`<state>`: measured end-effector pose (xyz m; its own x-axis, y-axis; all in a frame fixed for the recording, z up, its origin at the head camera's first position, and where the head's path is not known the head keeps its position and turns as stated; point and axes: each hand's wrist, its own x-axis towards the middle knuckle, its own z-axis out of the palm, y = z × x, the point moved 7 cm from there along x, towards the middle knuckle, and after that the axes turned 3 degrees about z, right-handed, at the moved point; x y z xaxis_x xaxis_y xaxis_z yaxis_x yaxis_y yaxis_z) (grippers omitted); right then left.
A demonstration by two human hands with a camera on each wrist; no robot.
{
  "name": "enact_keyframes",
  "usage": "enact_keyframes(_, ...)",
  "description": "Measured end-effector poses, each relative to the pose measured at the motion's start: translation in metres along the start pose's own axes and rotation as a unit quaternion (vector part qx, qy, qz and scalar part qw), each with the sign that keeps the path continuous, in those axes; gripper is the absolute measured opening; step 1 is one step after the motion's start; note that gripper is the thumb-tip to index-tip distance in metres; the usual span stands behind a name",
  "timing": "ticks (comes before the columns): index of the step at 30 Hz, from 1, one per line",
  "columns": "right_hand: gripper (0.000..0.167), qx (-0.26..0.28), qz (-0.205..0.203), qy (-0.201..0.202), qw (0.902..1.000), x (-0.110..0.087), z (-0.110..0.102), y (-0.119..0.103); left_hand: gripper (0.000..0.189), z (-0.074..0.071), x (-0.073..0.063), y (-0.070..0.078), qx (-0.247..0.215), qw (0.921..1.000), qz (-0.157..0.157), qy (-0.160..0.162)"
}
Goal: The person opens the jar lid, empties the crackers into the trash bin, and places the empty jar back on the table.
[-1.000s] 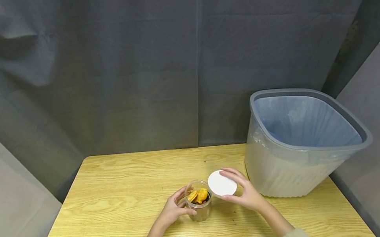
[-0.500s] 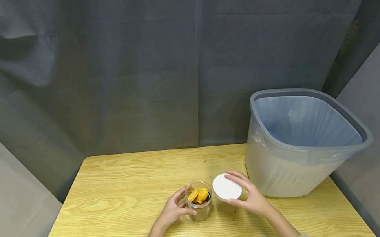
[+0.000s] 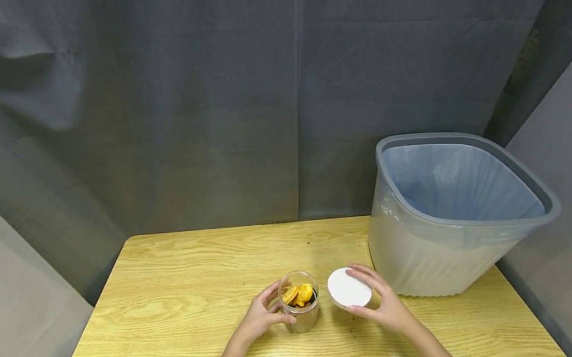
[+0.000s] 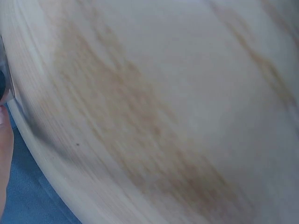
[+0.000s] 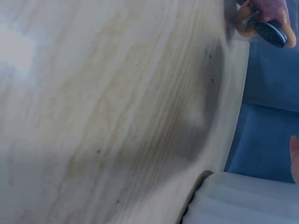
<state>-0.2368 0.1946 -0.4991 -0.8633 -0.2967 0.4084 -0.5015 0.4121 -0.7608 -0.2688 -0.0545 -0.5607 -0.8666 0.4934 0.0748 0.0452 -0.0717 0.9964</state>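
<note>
A clear round jar (image 3: 303,321) stands on the wooden table, uncovered, its mouth facing up. Inside lie yellow pieces (image 3: 305,293), one ridged like a small corn cob, with something dark beneath. My left hand (image 3: 258,320) holds the jar from its left side, fingers and thumb curved around the wall. To the right of the jar, my right hand (image 3: 386,308) pinches a white round lid (image 3: 349,288) by its edge, apart from the jar. The right wrist view shows a dark ridged disc like a sandwich cookie (image 5: 271,33) in the jar; the lid is out of that view.
A large translucent bin (image 3: 416,258) with a grey rim and bluish inside stands at the table's right, close behind my right hand. Dark cloth (image 3: 204,123) hangs behind the wooden table (image 3: 187,286). Pale panels flank it on both sides.
My right hand has carried the white lid rightward and a little nearer to me, widening the gap from the jar. My left hand and the jar have stayed in place.
</note>
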Motion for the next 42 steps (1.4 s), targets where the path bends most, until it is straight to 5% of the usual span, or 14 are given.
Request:
enact_keyframes(16, 0.065, -0.016, 0.028, 0.018, 0.9993, -0.020, -0.003, 0.014, 0.085, 0.001, 0.000, 0.002, 0.002, 1.0000, -0.006, -0.002)
enact_keyframes(24, 0.062, -0.031, 0.036, 0.025, 0.9986, -0.023, -0.008, -0.012, 0.084, -0.006, 0.005, -0.023, 0.010, 0.9999, 0.002, 0.008)
enact_keyframes(33, 0.065, -0.056, 0.062, 0.021, 0.9963, -0.039, 0.002, 0.033, 0.083, -0.006, 0.005, -0.023, 0.018, 0.9998, 0.010, 0.003)
enact_keyframes(42, 0.064, -0.046, 0.057, 0.009, 0.9973, -0.046, 0.008, 0.034, 0.085, -0.004, 0.004, -0.016, 0.008, 0.9999, -0.002, 0.010)
